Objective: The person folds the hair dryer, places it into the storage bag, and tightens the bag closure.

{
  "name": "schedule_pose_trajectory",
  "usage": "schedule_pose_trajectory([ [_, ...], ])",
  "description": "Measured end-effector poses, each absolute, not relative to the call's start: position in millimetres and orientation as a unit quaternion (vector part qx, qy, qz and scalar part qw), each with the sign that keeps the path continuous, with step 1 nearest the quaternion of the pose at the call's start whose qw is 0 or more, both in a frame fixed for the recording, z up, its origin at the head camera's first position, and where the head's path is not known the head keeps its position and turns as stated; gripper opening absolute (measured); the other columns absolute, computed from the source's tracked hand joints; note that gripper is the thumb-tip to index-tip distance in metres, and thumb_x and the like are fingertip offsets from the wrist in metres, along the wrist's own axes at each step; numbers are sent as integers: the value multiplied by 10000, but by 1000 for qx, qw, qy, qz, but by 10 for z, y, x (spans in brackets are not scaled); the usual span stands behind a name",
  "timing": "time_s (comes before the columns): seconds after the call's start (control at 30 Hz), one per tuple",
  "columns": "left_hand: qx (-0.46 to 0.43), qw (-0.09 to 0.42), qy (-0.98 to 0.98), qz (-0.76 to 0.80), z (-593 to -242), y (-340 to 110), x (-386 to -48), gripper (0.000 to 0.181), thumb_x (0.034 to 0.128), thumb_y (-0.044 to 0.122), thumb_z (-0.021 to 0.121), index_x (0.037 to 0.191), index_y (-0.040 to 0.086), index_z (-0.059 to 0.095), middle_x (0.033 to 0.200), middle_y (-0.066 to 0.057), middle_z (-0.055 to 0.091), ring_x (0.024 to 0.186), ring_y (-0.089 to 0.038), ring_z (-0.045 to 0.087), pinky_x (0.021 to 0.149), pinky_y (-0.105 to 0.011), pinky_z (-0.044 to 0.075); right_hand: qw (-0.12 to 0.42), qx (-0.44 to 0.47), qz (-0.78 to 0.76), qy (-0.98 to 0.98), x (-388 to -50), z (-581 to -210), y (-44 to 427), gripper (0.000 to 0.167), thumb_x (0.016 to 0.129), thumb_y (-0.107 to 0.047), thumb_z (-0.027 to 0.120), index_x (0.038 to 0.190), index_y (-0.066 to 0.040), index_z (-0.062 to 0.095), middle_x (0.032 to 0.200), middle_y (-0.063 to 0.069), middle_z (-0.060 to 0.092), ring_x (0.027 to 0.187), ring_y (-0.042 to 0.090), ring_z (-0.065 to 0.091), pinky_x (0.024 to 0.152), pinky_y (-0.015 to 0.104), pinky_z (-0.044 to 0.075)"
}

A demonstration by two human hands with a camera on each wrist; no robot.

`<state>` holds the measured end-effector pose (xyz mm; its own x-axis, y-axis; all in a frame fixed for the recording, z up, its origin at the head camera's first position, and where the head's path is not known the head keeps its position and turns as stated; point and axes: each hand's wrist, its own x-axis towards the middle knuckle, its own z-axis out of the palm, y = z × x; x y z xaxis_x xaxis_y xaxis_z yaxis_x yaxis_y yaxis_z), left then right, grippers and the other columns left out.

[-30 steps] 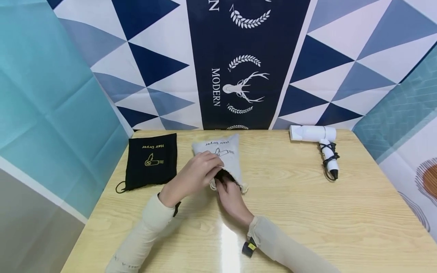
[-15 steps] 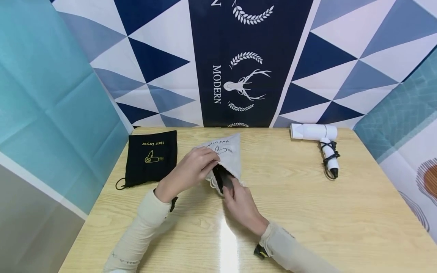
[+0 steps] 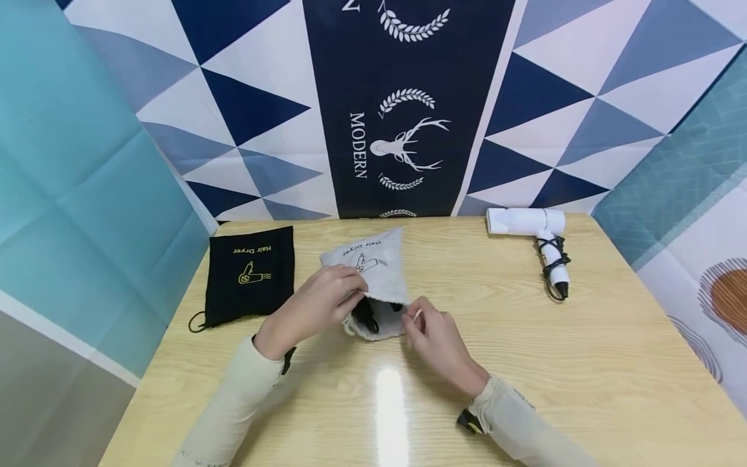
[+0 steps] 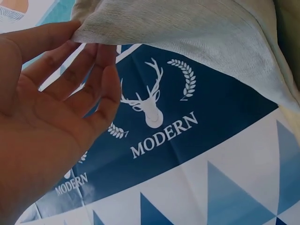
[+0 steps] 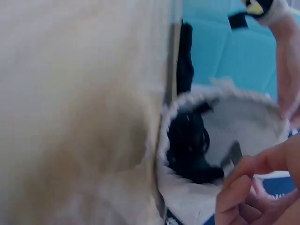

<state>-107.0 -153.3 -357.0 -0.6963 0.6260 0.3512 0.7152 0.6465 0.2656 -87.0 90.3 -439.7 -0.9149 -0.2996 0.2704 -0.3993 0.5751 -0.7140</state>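
Observation:
A light grey drawstring bag (image 3: 388, 269) printed "Hair Dryer" lies on the table, its mouth held wide toward me. My left hand (image 3: 318, 298) pinches the upper rim; in the left wrist view the cloth hangs from thumb and fingertips of that hand (image 4: 70, 93). At the right side of the mouth, my right hand (image 3: 440, 340) pinches the rim between thumb and forefinger. Inside the bag sits a black object (image 5: 190, 145) with a cord-like loop, its kind partly hidden by the cloth. The right wrist view shows the bag's inner lining (image 5: 243, 124) around it.
A black drawstring bag (image 3: 265, 298) with yellow "Hair Dryer" print lies flat at the back left. At the back right is a white hair dryer (image 3: 525, 222), a black cord wound round its handle. The wooden table (image 3: 583, 363) meets patterned cloth walls behind.
My right hand has come out of the bag's mouth, leaving the dark object inside, and moved right to the rim. The mouth is wider now. My left hand keeps its pinch.

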Motion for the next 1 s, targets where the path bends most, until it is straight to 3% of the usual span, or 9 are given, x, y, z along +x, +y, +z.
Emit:
schedule_pose_trajectory([
  [0.13,-365,98,-906,-191,-3645,-1573,-1000,62,926,71,692,951,104,738,934,28,693,871,-127,631,819,-316,518,36,209,405,-889,-963,-4346,978,291,946,-118,672,1156,-26,493,627,-79,539,476,32,468,459,237,420],
  [0.23,-368,92,-906,-186,-3719,-1581,-971,59,919,69,700,947,106,737,926,26,690,863,-128,627,811,-313,515,-7,223,388,-894,-1012,-4319,1047,502,954,-162,673,1354,9,422,671,-68,583,514,42,521,502,245,467],
  [0.33,-367,81,-908,-185,-3784,-1592,-941,54,914,74,711,945,111,734,915,28,680,840,-116,610,772,-290,513,-47,241,364,-898,-1042,-4304,1110,607,975,-210,651,1456,10,354,714,-34,629,559,43,556,555,245,495],
  [0.5,-353,79,-914,-184,-3835,-1641,-896,34,926,145,716,946,122,731,913,32,664,829,-112,585,745,-291,504,-84,275,333,-898,-1070,-4328,1171,578,999,-217,618,1472,-4,361,707,-18,653,529,32,515,543,245,469],
  [0.73,-263,91,-943,-181,-3847,-1832,-876,215,990,306,633,980,116,733,979,13,680,930,-166,635,790,-339,534,-101,272,302,-908,-1081,-4373,1185,585,989,-222,634,1468,-4,379,544,-107,492,435,16,344,431,239,349],
  [0.87,-213,39,-962,-168,-3881,-1947,-867,151,961,256,675,865,141,694,817,46,633,701,-117,590,599,-293,490,-100,252,285,-919,-1082,-4369,1192,566,977,-246,651,1430,7,423,573,-109,523,447,38,387,443,257,368],
  [1.0,-186,-34,-971,-147,-3960,-1997,-857,231,896,323,736,757,181,618,715,71,568,589,-99,499,518,-291,416,-99,241,271,-927,-1081,-4361,1195,447,973,-262,655,1299,22,542,601,-98,537,468,56,429,458,262,377],
])
